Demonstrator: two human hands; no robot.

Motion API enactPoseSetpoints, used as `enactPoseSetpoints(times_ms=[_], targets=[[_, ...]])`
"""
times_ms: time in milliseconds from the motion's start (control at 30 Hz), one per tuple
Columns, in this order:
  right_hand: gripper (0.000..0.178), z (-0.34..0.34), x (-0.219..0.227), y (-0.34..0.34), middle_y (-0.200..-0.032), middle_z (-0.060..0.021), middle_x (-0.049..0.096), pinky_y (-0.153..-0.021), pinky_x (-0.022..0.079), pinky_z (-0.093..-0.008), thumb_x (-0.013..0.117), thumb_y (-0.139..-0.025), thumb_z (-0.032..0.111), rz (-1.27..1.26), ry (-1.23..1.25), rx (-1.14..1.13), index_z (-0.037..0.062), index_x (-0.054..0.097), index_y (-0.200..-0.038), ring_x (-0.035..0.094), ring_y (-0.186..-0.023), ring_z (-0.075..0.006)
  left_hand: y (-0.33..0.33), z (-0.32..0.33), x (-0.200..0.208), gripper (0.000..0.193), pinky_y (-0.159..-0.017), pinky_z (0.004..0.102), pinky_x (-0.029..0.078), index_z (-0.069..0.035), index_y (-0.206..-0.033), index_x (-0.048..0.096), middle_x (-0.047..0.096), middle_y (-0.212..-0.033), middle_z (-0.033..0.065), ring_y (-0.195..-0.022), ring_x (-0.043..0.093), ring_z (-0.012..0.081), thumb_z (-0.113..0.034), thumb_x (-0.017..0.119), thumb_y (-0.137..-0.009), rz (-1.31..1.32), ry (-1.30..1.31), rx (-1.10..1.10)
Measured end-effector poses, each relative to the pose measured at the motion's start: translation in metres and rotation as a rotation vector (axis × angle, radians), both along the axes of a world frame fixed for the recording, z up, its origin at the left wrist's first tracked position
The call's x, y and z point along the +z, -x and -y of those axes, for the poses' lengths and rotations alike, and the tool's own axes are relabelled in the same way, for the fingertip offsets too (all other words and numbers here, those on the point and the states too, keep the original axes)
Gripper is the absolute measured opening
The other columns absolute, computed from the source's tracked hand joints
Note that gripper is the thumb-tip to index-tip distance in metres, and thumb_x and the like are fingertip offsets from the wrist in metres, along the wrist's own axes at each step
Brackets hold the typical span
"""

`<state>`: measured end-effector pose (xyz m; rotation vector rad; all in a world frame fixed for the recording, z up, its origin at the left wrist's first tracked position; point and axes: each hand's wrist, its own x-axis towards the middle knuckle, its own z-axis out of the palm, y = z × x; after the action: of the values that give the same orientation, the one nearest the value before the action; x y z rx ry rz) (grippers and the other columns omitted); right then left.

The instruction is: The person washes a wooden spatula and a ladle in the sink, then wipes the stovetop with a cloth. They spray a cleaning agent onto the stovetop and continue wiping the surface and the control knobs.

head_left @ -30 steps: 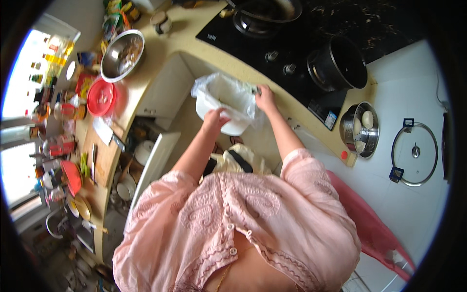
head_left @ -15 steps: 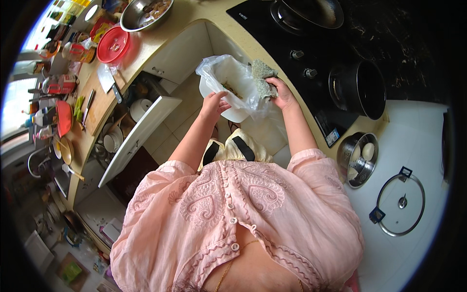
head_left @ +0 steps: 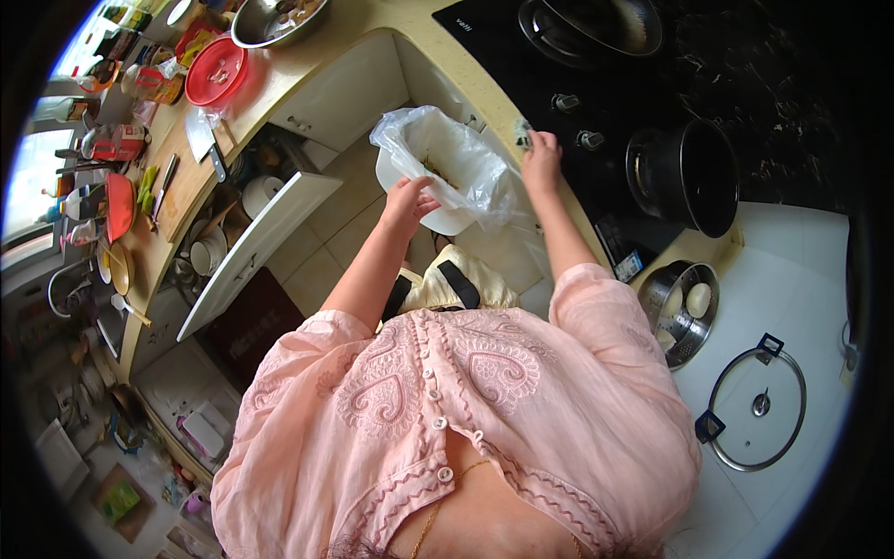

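Observation:
My left hand is over the near-left rim of a white trash bin, fingers slightly curled and thumb apart, with nothing visible in them. Whether it touches the rim is unclear. A clear plastic liner drapes over the bin, and some plant scraps lie inside. To the right of the bin, at the counter's edge by the stove, my right hand is closed on a grey-green cleaning cloth. Most of the cloth is hidden under the fingers.
A black pot and a pan stand on the black stove. Right of me are a steel colander with pale round pieces and a glass lid. At left, a white cabinet door juts out below a cleaver.
My right hand has moved the cloth from beside the bin liner up and right to the counter edge. My left hand has stayed near the rim.

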<state>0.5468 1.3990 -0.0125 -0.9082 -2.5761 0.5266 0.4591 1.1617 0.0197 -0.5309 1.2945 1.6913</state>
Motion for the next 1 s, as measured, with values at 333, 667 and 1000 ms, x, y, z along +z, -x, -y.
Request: enactPoseSetpoints(times_ms=[333, 667, 1000], targets=[[0.031, -0.008, 0.008, 0.024, -0.099, -0.0138, 0.055, -0.081, 0.044, -0.0363, 0.051, -0.071, 0.001, -0.135, 0.073, 0.071, 0.0046, 0.059, -0.101, 0.052, -0.093, -0.0317, -0.001, -0.023, -0.009, 0.024, -0.057, 0.0301, 0.053, 0.0, -0.098, 0.049, 0.056, -0.076, 0.0066, -0.059, 0.056, 0.0157, -0.008, 0.057, -0.077, 0.003, -0.022, -0.053], [0.034, -0.003, 0.003, 0.044, -0.099, -0.0118, 0.054, -0.082, 0.043, -0.0379, 0.051, -0.069, -0.002, -0.147, 0.201, 0.039, 0.0071, 0.061, -0.1, 0.048, -0.096, -0.0317, 0.009, -0.023, -0.014, 0.021, -0.052, 0.0328, 0.052, -0.002, -0.092, 0.05, 0.049, -0.066, 0.0052, -0.055, 0.051, 0.0161, -0.009, 0.061, -0.075, -0.016, 0.051, -0.049], [0.03, -0.003, 0.002, 0.039, -0.094, -0.0146, 0.055, -0.078, 0.045, -0.0368, 0.05, -0.068, 0.0, -0.145, 0.16, 0.133, 0.0031, 0.061, -0.095, 0.054, -0.089, -0.0312, 0.02, -0.027, -0.005, 0.025, -0.057, 0.0335, 0.052, 0.001, -0.096, 0.048, 0.054, -0.069, 0.0084, -0.058, 0.056, 0.0197, -0.008, 0.059, -0.075, -0.042, 0.081, -0.124]])
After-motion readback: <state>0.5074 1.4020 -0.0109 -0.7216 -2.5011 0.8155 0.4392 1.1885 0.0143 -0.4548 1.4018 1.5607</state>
